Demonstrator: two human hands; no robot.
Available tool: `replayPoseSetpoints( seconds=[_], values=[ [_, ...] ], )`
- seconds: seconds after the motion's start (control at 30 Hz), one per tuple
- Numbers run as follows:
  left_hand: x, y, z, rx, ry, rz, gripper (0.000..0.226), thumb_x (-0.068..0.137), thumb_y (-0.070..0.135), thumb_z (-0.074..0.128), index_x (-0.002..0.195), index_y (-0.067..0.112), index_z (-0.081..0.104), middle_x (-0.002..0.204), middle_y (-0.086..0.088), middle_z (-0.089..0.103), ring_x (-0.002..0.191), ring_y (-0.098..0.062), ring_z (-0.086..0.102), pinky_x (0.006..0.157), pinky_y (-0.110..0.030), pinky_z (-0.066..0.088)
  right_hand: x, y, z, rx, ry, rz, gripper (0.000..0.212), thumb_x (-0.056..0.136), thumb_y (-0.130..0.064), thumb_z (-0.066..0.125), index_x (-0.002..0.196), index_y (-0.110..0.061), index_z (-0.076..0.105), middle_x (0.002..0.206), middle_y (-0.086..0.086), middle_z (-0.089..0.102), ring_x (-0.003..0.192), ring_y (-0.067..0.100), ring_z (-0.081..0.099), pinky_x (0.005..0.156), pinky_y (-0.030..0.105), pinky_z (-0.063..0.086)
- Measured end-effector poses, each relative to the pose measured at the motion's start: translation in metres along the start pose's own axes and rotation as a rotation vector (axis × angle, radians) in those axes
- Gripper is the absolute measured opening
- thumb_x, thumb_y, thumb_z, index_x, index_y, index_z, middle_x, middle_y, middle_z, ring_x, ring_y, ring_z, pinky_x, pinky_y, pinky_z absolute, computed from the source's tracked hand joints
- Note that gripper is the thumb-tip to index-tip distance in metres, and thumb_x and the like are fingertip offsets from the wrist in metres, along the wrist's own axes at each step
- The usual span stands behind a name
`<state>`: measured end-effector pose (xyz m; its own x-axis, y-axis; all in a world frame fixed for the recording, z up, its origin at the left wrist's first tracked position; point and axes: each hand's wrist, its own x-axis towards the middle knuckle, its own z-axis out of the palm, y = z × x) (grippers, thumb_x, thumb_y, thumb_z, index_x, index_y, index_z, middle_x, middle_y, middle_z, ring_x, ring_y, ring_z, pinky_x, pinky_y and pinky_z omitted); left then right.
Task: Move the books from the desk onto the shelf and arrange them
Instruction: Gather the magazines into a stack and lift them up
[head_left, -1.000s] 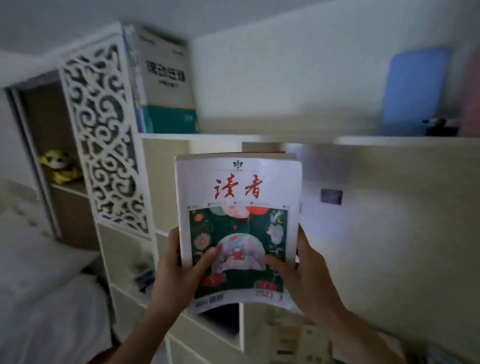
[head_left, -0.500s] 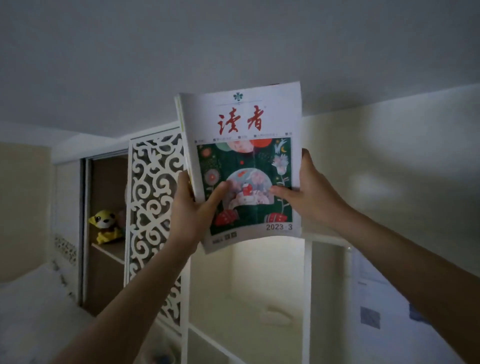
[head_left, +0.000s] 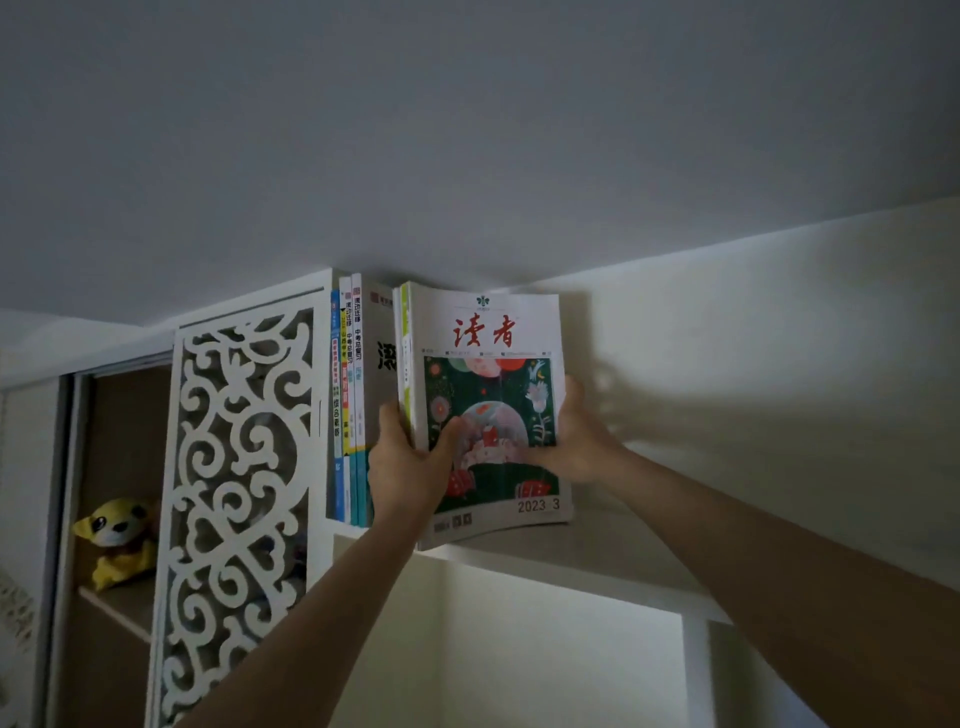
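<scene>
Dim grey ceiling fills the upper half of the view, meeting a pale wall above a white shelf (head_left: 597, 558) set high in the room. On the shelf, a row of thin books (head_left: 349, 405) stands upright with glossy blue, white and teal spines printed in Chinese characters, pressed against a white fretwork panel (head_left: 239, 499) cut with curling scroll shapes. Beside them stands a wider white book (head_left: 382, 332), partly hidden. A bundle of magazines (head_left: 493, 415) stands nearly upright just right of that row, its lower edge at the front lip of the shelf; the front cover is smooth paper, white at the top with red characters, dark green below with flowers and a round picture, marked 2023 3. Green and white page edges show along its left side. The left hand (head_left: 405, 467) grasps the bundle's spine side, thumb lying across the cover. The right hand (head_left: 576, 441) grips the opposite edge, thumb on the cover and fingers behind. Left of the panel, a yellow plush toy (head_left: 117, 540) sits on a wooden ledge inside a brown recess.
</scene>
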<state>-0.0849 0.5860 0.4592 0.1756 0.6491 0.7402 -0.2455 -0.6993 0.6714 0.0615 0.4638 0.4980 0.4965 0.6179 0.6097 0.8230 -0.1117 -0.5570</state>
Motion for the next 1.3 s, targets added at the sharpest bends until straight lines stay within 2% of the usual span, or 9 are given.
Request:
replayPoseSetpoints(
  seconds=[0.1,0.23,0.33,0.47,0.6,0.7,0.93,1.07,1.3],
  values=[
    [0.014,-0.013,0.004,0.039,0.018,0.001,0.038,0.085,0.037,0.07,0.108,0.023,0.043,0.091,0.012,0.059,0.077,-0.01,0.064,0.051,-0.02,0.049,0.007,-0.001,0.029,-0.156,-0.05,0.099,0.144,0.056,-0.042,0.092,0.15,-0.028,-0.015,0.144,0.016,0.028,0.136,0.037,0.035,0.107,0.05,0.041],
    [0.027,-0.028,0.003,0.108,0.106,0.008,0.048,0.085,0.036,0.071,0.122,0.016,0.047,0.108,0.001,0.064,0.09,-0.018,0.064,0.066,-0.033,0.058,0.022,0.001,0.08,0.004,-0.17,0.006,0.152,0.025,-0.078,0.084,0.151,-0.029,0.014,0.137,-0.007,0.049,0.127,0.016,0.05,0.106,0.039,0.045],
    [0.033,-0.035,0.003,0.101,0.135,0.025,0.051,0.084,0.035,0.073,0.123,0.014,0.048,0.114,-0.003,0.066,0.094,-0.018,0.064,0.075,-0.032,0.056,0.025,-0.015,0.1,0.074,-0.32,-0.057,0.126,0.048,-0.048,0.094,0.151,-0.029,0.023,0.141,-0.006,0.048,0.131,0.014,0.044,0.114,0.035,0.035],
    [0.038,-0.041,0.007,0.105,0.097,0.071,0.064,0.082,0.036,0.074,0.133,0.018,0.04,0.123,-0.005,0.062,0.108,-0.023,0.064,0.082,-0.034,0.056,0.045,-0.012,0.126,0.101,-0.335,-0.032,0.163,0.021,-0.071,0.086,0.153,-0.035,-0.003,0.149,-0.002,0.039,0.132,0.02,0.044,0.112,0.045,0.039],
    [0.04,-0.043,-0.004,0.058,-0.081,0.153,0.079,0.092,0.021,0.063,0.152,0.027,0.013,0.155,-0.001,0.03,0.14,-0.02,0.036,0.105,-0.043,0.046,0.037,-0.015,0.121,0.046,-0.316,-0.091,0.15,0.04,-0.065,0.081,0.155,-0.028,-0.009,0.154,-0.003,0.031,0.139,0.021,0.036,0.116,0.042,0.032],
    [0.028,-0.053,-0.025,0.261,-0.111,0.413,0.064,0.098,0.012,0.052,0.153,0.022,0.021,0.161,-0.001,0.015,0.148,-0.014,0.016,0.113,-0.033,0.033,0.036,-0.011,0.123,0.106,-0.325,-0.03,0.147,0.045,-0.063,0.085,0.154,-0.033,-0.01,0.15,-0.009,0.039,0.136,0.018,0.04,0.115,0.039,0.034],
    [0.035,-0.077,-0.051,0.839,0.0,0.622,0.067,0.087,0.053,0.044,0.145,0.02,0.043,0.149,0.005,0.046,0.136,-0.022,0.034,0.102,-0.052,0.03,0.042,-0.011,0.131,0.099,-0.37,0.071,0.162,0.029,-0.067,0.088,0.149,-0.041,-0.018,0.147,-0.01,0.044,0.134,0.018,0.042,0.112,0.044,0.037],
    [0.038,-0.077,-0.052,0.972,0.004,0.652,0.066,0.088,0.054,0.043,0.145,0.02,0.044,0.148,0.004,0.047,0.137,-0.026,0.033,0.099,-0.058,0.033,0.046,-0.012,0.129,0.104,-0.369,0.128,0.159,0.037,-0.052,0.093,0.152,-0.034,-0.016,0.148,-0.007,0.041,0.137,0.021,0.039,0.114,0.044,0.035],
    [0.028,-0.085,-0.062,0.951,-0.014,0.679,0.07,0.076,0.035,0.078,0.139,0.022,0.052,0.142,0.008,0.053,0.137,-0.025,0.034,0.1,-0.058,0.03,0.039,-0.016,0.129,0.071,-0.377,0.137,0.151,0.048,-0.052,0.091,0.152,-0.032,-0.019,0.148,-0.004,0.044,0.135,0.024,0.042,0.112,0.042,0.037]
  ],
)
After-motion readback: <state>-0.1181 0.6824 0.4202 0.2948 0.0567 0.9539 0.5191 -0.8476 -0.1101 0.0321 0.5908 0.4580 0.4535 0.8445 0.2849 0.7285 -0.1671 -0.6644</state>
